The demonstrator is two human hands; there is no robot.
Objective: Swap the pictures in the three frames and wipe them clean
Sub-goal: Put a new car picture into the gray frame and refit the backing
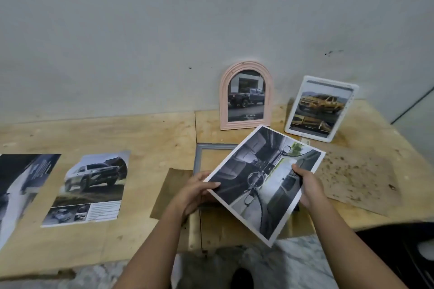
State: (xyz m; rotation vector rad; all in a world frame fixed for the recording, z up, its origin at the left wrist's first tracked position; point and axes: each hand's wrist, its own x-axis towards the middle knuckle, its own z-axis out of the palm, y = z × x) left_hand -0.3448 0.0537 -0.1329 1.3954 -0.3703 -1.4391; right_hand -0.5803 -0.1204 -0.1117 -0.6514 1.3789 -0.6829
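1. now, the plywood table (150, 138) carries everything; 2 loose prints (94, 185) lie flat at your left, well apart from the work.
2. the interior print (265, 180) is in the air over the table, tilted, with 1 corner pointing away from you toward the wall.
3. the grey frame (212, 146) lies flat and empty directly beneath that print, mostly hidden by it. its sides run square to the table edge while the print's edges run diagonally across them, so i judge you must turn the sheet to line it up before lowering.
4. the pink arched frame (246, 97) and the white frame (321, 109) stand against the wall, each with a truck picture inside.
5. your left hand (195, 191) pinches the print's left corner and your right hand (307, 189) grips its right edge, thumbs on top. both are equally near the frame.
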